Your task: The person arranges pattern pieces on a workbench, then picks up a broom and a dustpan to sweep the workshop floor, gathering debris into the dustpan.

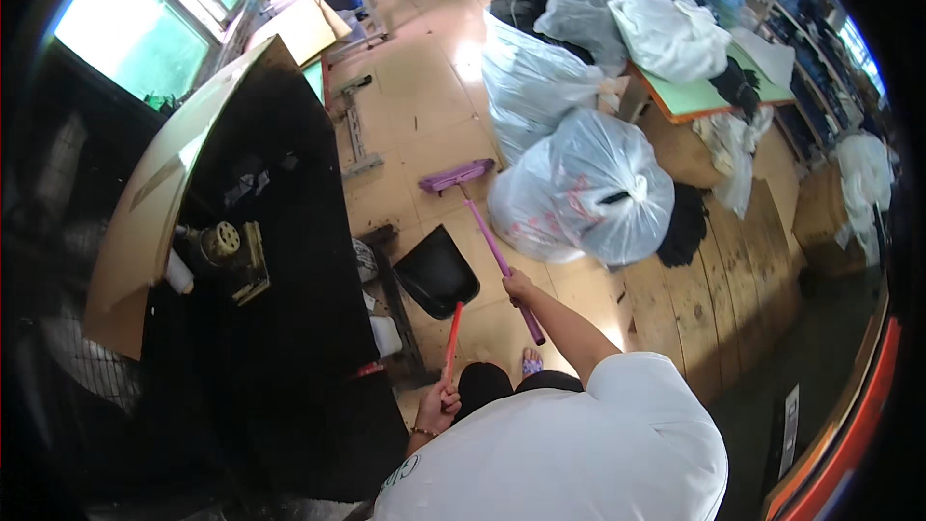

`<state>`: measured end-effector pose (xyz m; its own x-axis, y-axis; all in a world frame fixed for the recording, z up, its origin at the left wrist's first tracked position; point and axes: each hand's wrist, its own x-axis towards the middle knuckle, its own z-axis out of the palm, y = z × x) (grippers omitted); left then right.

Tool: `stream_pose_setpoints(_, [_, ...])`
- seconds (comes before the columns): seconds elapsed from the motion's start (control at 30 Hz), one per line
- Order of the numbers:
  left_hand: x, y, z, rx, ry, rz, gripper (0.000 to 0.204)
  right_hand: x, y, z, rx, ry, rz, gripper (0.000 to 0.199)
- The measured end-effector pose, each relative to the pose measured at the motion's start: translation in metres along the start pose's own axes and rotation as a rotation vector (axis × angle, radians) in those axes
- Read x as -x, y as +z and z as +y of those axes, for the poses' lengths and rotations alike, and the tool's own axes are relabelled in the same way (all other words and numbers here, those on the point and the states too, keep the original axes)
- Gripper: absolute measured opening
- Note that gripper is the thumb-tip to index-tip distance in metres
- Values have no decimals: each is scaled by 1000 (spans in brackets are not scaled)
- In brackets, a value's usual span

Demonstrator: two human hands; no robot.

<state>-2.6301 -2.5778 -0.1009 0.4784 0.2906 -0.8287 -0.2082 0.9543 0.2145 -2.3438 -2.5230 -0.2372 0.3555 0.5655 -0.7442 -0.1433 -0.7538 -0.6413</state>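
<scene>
Several plastic bags (617, 169) beside purple broom (493, 246) | left hand (439, 407) clasps dustpan (434, 275) | right hand (518, 287) clasps broom

The person wears a plain white shirt (559, 444), its cloth smooth and bright across the broad back and shoulders, with soft grey creases toward the side. The right sleeve (641, 391) is short, wide and white like the rest, ending above the elbow and leaving the forearm uncovered. Near the lower left edge of the shirt sits a dark green printed marking (401, 473), curved and partly cut off by the fold. Below the shirt shows black legwear (485, 388), rounded over the knees. One foot wears a slipper or shoe (532, 365) patterned in purple and white, too small to tell further. Both the left hand (439, 408) and the right hand (519, 287) are bare; a thin, beaded-looking bracelet (424, 431) circles the left wrist.
</scene>
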Motion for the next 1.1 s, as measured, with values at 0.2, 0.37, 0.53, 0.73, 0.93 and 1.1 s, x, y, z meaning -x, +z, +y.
stream_pose_setpoints(0.2, [-65, 49, 77, 51, -43, -56, 25, -111, 34, -101, -130, -56, 29, 30])
stream_pose_setpoints(0.37, [-105, 105, 173, 88, -131, -105, 20, -231, -45, -190, -26, -86, 90, 25])
stream_pose_setpoints(0.53, [-139, 141, 237, -38, 15, 30, 13, -163, -128, -207, 146, -288, -20, 28])
stream_pose_setpoints(0.73, [-208, 195, 322, 14, 71, 72, 11, -108, -161, -202, -167, 241, -63, 36])
stream_pose_setpoints(0.93, [-261, 216, 387, 228, -31, 0, 5, -275, -160, -285, -237, 41, -60, 23])
stream_pose_setpoints(1.1, [-298, 238, 455, 351, -71, 51, 6, -374, -168, -424, 252, -180, 126, 20])
